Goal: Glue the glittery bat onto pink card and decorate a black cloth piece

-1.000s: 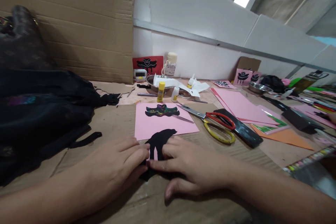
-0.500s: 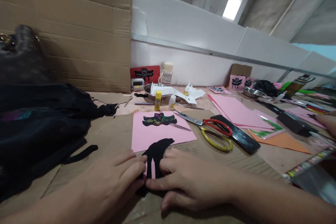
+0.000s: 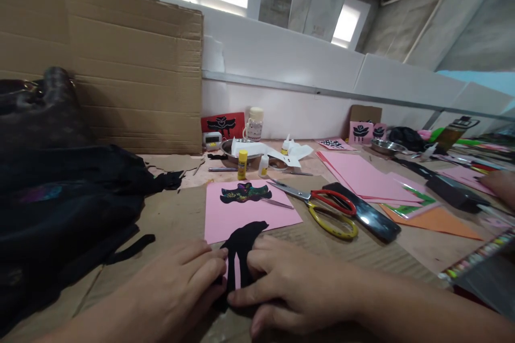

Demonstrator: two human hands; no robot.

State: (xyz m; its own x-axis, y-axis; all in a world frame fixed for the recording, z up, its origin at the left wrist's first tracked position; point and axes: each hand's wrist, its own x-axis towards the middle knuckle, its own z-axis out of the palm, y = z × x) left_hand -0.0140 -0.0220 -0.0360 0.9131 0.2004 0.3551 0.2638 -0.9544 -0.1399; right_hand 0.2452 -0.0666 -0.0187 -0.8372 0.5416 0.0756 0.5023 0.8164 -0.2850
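A black cutout (image 3: 244,236) with a curved, pointed top and narrow strips below lies on the cardboard, pink showing between the strips. I cannot tell if it is cloth or paper. Bent fingers of my left hand (image 3: 189,273) close on its left edge. My right hand (image 3: 292,278) presses its right side, index finger stretched across the lower strip, thumb tucked below. Just beyond, a pink sheet (image 3: 225,220) bears a glittery black shape (image 3: 246,193) and slim tweezers (image 3: 277,203). Scissors (image 3: 317,201) with one red and one yellow handle lie to the right, partly over a black phone-like slab (image 3: 372,217).
A glue stick (image 3: 242,165), a small white bottle (image 3: 263,165) and a metal bowl (image 3: 229,147) stand behind. Dark fabric (image 3: 68,214) and a bag (image 3: 52,107) fill the left, before a cardboard panel (image 3: 132,75). Pink sheets (image 3: 358,177) and another person's hand (image 3: 501,185) are right.
The view has tilted up slightly, so everything sits lower in the picture. Both my hands stay on the black cutout with nearly the same hold.
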